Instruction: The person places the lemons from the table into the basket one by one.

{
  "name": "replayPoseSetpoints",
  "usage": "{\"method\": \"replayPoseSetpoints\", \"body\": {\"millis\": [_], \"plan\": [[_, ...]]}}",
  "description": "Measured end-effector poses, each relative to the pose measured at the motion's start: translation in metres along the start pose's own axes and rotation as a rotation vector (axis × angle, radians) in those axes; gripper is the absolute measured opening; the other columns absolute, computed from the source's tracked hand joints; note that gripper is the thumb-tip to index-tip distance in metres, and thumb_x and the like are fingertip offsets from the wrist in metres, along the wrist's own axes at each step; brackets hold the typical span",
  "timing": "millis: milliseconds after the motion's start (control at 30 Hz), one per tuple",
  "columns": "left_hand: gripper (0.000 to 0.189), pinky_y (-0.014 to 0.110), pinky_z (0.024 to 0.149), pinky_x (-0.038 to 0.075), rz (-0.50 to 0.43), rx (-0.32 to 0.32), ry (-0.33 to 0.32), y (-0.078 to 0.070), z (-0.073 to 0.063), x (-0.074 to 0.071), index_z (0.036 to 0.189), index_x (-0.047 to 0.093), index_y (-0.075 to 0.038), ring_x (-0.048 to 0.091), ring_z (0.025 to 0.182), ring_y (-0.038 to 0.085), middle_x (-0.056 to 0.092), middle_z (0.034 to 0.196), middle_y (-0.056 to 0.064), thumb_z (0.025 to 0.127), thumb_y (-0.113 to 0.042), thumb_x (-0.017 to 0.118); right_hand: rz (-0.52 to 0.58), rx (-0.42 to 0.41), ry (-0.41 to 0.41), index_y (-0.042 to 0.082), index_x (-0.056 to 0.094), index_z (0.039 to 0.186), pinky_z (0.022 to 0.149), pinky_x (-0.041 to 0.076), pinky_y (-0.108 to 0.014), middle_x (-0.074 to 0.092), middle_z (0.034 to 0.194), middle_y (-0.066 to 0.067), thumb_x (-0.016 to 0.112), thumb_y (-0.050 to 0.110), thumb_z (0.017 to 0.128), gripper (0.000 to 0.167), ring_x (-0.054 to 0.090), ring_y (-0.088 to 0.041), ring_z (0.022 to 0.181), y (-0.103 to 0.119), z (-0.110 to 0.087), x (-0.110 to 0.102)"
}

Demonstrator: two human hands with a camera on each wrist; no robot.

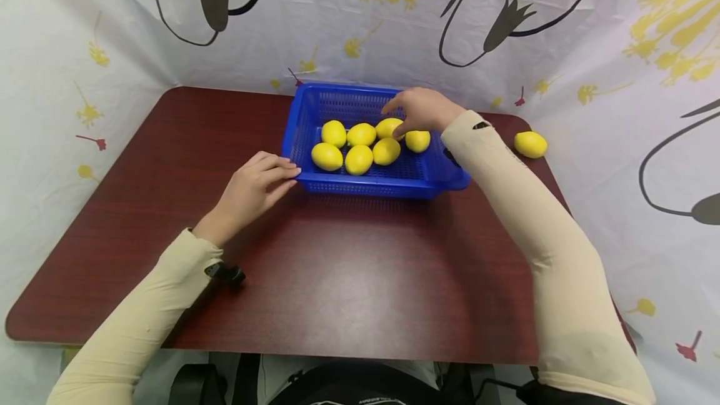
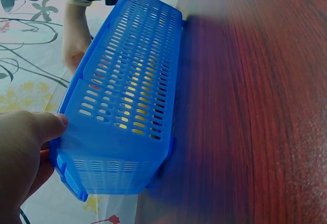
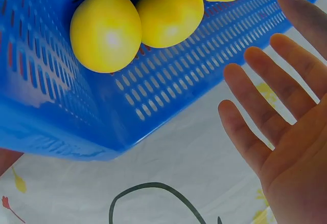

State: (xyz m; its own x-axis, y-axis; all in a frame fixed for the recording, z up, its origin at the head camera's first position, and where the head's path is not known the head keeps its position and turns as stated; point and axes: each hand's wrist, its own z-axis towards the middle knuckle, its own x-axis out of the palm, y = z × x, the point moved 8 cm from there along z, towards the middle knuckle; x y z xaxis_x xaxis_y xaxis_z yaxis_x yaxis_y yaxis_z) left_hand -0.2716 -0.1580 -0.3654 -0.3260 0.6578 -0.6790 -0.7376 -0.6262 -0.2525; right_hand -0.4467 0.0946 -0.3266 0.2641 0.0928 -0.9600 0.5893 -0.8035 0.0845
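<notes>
A blue slotted plastic basket (image 1: pixel 371 187) stands toward the back of the table, with several yellow lemons (image 1: pixel 359 160) lying in it. My left hand (image 1: pixel 255 186) grips the rim at its front left corner. In the left wrist view, the thumb (image 2: pixel 51 126) presses on the outside of the rim while the other fingers go behind it. Over the basket's right part hovers my right hand (image 1: pixel 424 110), its fingers spread and holding nothing. The right wrist view has that hand (image 3: pixel 286 116) beside the basket wall, with a lemon (image 3: pixel 106 32) in the near corner.
One more lemon (image 1: pixel 530 144) lies alone at the right edge of the dark red-brown table (image 1: pixel 360 280). A white cloth with printed flowers (image 1: pixel 315 24) hangs behind the table and along its sides.
</notes>
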Motion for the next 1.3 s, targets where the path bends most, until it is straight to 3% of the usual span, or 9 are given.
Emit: {"method": "replayPoseSetpoints", "body": {"millis": [333,600,900,1300], "plan": [[0.024,0.038,0.093,0.054,-0.007,-0.002,0.002,-0.001,0.0,-0.001,0.105,0.076,-0.004,0.063,0.103,0.026,0.074,0.107,0.01,0.081,-0.005,0.079,0.013,-0.013,-0.032,0.018,0.057,0.141,0.107,0.045,-0.052,0.054,0.147,-0.011,0.076,0.035,0.087,0.06,0.056,-0.034,0.126,-0.006,-0.014,-0.007],[0.024,0.038,0.093,0.054,-0.005,-0.001,-0.002,-0.001,0.0,-0.002,0.105,0.076,-0.003,0.062,0.102,0.026,0.073,0.107,0.01,0.081,-0.005,0.08,0.027,0.017,-0.085,0.018,0.054,0.143,0.101,0.048,-0.052,0.05,0.15,-0.012,0.074,0.034,0.089,0.06,0.059,-0.033,0.12,-0.023,-0.034,-0.023],[0.024,0.039,0.093,0.054,-0.007,0.002,0.005,-0.002,0.0,-0.001,0.105,0.076,-0.003,0.062,0.103,0.026,0.073,0.107,0.01,0.081,-0.004,0.08,0.097,0.08,-0.164,0.019,0.052,0.145,0.104,0.045,-0.056,0.054,0.147,-0.013,0.074,0.036,0.088,0.063,0.055,-0.037,0.127,-0.049,-0.065,-0.043],[0.025,0.039,0.092,0.054,-0.003,0.005,0.002,-0.001,-0.001,-0.001,0.105,0.076,-0.004,0.062,0.103,0.026,0.073,0.107,0.01,0.081,-0.004,0.08,0.031,0.132,-0.389,0.011,0.056,0.14,0.097,0.044,-0.058,0.056,0.138,-0.023,0.07,0.032,0.092,0.054,0.055,-0.04,0.116,-0.097,-0.109,-0.061]]}}
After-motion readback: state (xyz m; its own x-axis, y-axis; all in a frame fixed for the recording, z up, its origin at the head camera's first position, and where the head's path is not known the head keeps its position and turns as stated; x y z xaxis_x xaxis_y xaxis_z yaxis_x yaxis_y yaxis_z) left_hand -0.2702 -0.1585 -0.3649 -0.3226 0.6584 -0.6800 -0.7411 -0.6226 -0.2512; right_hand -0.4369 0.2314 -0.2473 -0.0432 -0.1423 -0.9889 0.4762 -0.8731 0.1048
